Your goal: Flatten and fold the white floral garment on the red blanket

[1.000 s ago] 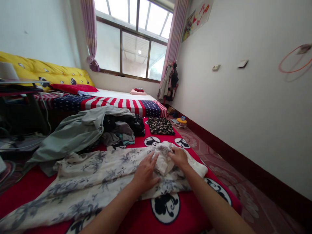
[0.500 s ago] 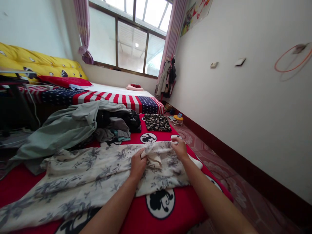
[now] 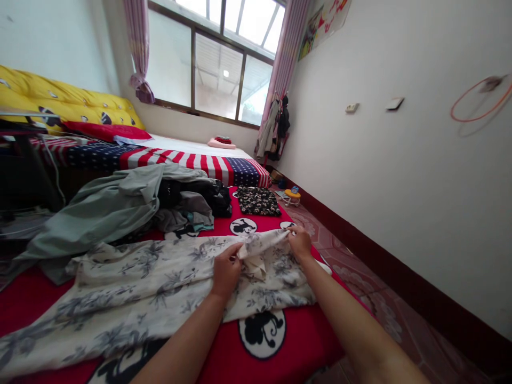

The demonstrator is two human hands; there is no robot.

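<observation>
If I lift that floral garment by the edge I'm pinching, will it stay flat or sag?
Likely sag: the floral garment lies creased on the red blanket, and the edge between the left hand and right hand droops where unsupported. It looks thin and probably light. Most of its length trails leftward, so it would likely drag.

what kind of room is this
Most likely a bedroom in a home. A bed with a stars-and-stripes cover stands under a curtained window, coats hang in the corner, and both hands, left hand and right hand, grip a floral garment spread on a red blanket.
</observation>
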